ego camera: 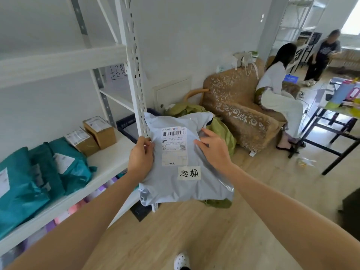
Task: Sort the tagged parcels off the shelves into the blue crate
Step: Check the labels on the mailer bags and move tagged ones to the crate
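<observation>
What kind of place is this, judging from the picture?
Probably a parcel depot or pick-up room: white metal shelving holds teal mailer bags and labelled cardboard boxes, and a grey parcel bears a shipping label and handwritten tag.

Glossy grey plastic parcel (183, 162), paper tag (189, 173), matt wood-grain floor (204, 230)

Held up at centre, before the shelf upright (136, 84): a poly mailer (185, 184), gripped at its left edge by the left hand (141, 156), with the right hand (212, 149) laid on its right half. At left on the shelf (109, 162): soft parcels (39, 172) in front, two cardboard boxes (99, 131) behind them, a crate (126, 125) beyond the upright. Behind the mailer: sacks (222, 131) beside an armchair (239, 106) with a seated person (276, 90), a desk (335, 114) further right.
</observation>
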{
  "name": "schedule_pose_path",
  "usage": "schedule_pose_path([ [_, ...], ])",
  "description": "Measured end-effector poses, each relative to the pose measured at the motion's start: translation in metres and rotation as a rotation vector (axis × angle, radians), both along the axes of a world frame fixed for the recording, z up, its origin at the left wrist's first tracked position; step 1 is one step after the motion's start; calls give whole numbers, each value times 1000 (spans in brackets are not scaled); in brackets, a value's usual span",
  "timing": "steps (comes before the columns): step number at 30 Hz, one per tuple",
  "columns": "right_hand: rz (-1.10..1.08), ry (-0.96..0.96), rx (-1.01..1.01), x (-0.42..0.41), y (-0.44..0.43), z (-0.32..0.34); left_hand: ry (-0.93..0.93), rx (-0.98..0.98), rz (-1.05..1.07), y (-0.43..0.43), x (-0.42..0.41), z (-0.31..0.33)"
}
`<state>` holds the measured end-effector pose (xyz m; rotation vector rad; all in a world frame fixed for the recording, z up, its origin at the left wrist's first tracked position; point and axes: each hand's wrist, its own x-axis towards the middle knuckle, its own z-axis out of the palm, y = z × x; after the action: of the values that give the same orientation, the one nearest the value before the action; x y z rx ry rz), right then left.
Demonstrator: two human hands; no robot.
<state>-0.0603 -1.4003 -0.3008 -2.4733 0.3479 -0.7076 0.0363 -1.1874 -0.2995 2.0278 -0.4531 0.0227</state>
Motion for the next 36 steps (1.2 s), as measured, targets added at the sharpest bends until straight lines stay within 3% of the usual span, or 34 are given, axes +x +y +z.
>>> schedule_pose_path([
  [19,-4,116,-1,181,-204,-20,46,91,-2,-201,172,-30],
  [30,268,72,106,312,-285,-55,171,127,201,-268,256,-60],
  [36,479,230,60,394,-315,-65,231,120,404,-291,301,-70],
])
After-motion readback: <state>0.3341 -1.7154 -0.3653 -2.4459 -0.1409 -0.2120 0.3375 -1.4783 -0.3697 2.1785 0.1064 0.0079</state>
